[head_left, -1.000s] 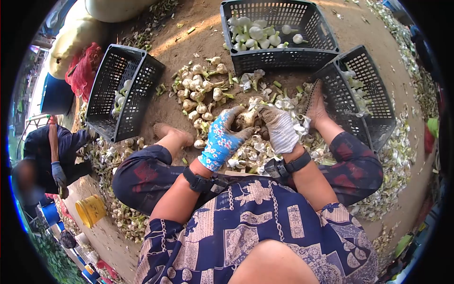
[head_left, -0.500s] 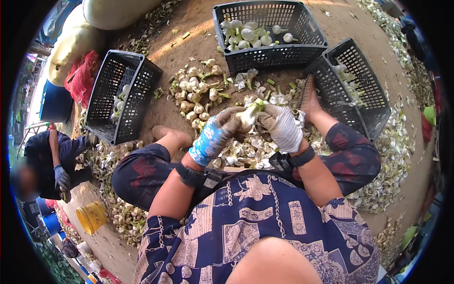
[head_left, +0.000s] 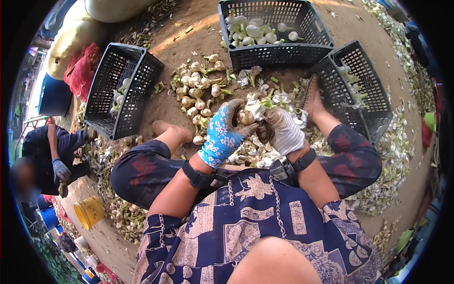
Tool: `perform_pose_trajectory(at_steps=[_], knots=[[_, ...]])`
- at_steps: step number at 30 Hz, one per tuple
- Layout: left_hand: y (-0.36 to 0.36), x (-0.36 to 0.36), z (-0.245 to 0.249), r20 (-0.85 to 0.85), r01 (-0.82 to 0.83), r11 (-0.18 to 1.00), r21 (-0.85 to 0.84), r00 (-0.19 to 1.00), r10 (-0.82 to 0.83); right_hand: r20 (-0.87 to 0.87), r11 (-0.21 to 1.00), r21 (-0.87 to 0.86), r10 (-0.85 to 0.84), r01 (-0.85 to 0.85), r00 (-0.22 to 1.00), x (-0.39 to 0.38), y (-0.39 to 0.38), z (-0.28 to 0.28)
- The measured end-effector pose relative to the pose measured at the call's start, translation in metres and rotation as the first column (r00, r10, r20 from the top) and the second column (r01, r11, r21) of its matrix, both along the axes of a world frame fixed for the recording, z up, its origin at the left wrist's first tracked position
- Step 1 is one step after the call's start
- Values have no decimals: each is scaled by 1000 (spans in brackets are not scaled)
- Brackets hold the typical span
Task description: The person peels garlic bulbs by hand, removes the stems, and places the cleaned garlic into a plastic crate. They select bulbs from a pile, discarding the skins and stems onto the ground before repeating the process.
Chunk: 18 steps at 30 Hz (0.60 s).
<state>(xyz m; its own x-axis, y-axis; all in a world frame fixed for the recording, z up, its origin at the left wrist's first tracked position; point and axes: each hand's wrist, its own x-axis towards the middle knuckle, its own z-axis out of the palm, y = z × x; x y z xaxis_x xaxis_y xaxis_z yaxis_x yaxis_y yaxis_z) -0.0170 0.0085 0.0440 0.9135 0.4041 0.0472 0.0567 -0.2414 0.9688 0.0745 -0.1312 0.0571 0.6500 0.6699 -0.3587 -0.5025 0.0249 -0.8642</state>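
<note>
My left hand point(head_left: 221, 134), in a blue floral glove with soiled fingers, curls round a garlic bulb point(head_left: 245, 117) above the ground litter. My right hand point(head_left: 285, 132), in a white ribbed glove, is just right of the bulb, its dirty fingertips bent inward; what lies in them, if anything, is hidden. Beyond my left hand is a pile of unpeeled garlic bulbs point(head_left: 195, 87) with cut stems. White garlic skins point(head_left: 250, 150) and stem scraps cover the ground beneath both hands.
Black crates hold cleaned white garlic: one ahead point(head_left: 283, 59), one at left point(head_left: 101, 106), one at right point(head_left: 347, 94). A yellow bucket point(head_left: 89, 213) and a seated co-worker point(head_left: 52, 151) are at left. A red mesh bag point(head_left: 82, 71) lies behind the left crate.
My hands have moved slightly apart. The pale peeled bulb that was between them no longer shows there; a browner bulb now shows by my left fingers. My left wrist has turned.
</note>
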Motion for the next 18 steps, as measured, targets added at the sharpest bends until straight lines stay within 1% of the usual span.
perform_pose_trajectory(at_steps=[1,2,3,4,5,6,7,8,9,10,11,12,13,14,15,16,17,18], knots=[[2,-1,3,6,44,987,157,999,-45,-192,997,53,-42,53,981,-2,1,1],[3,0,8,5,86,946,311,996,-92,-194,997,54,-46,58,980,0,-2,2],[3,2,11,95,33,888,458,992,-86,-106,1000,5,27,-26,994,3,-6,5],[4,2,16,93,37,888,458,992,-90,-21,993,-52,105,-106,994,4,-8,10],[5,0,21,-69,76,992,-96,994,-83,-118,991,-55,118,-125,986,4,-12,17],[6,-1,23,-209,0,787,-617,964,-163,-119,991,-56,113,-120,986,2,-14,22],[7,1,7,-71,27,383,-923,968,-241,-86,988,-68,131,-137,988,-2,-16,25],[8,0,3,-69,-78,-14,-997,933,-354,-54,985,-80,151,-155,987,-6,-17,28],[8,-1,1,-17,-76,-140,-987,924,-382,-97,990,-71,113,-120,989,-11,-14,34],[9,-1,0,38,-74,-261,-963,916,-400,-96,990,-69,119,-126,988,-9,-15,30],[9,1,0,-144,-114,111,-987,934,-328,-274,985,120,149,-120,950,-5,-16,21],[8,3,3,-290,-173,462,-870,937,-196,-437,951,299,204,-73,876,-2,-17,17],[14,3,1,-209,-96,872,-480,978,-7,-241,984,141,144,-112,960,-1,-20,17],[16,5,1,96,-188,975,-116,975,199,-244,984,136,146,-115,959,-2,-21,17],[16,-1,11,42,-98,994,-56,994,100,-60,989,-30,142,-144,988,-4,-17,22],[17,-7,16,-17,4,1000,2,1000,-4,126,972,-193,160,-134,979,-7,-13,25],[10,-4,10,72,8,997,74,997,-13,297,989,-134,105,-68,949,-14,-7,18],[1,1,7,160,0,989,146,987,-24,297,988,-135,107,-69,949,-12,-8,18]])
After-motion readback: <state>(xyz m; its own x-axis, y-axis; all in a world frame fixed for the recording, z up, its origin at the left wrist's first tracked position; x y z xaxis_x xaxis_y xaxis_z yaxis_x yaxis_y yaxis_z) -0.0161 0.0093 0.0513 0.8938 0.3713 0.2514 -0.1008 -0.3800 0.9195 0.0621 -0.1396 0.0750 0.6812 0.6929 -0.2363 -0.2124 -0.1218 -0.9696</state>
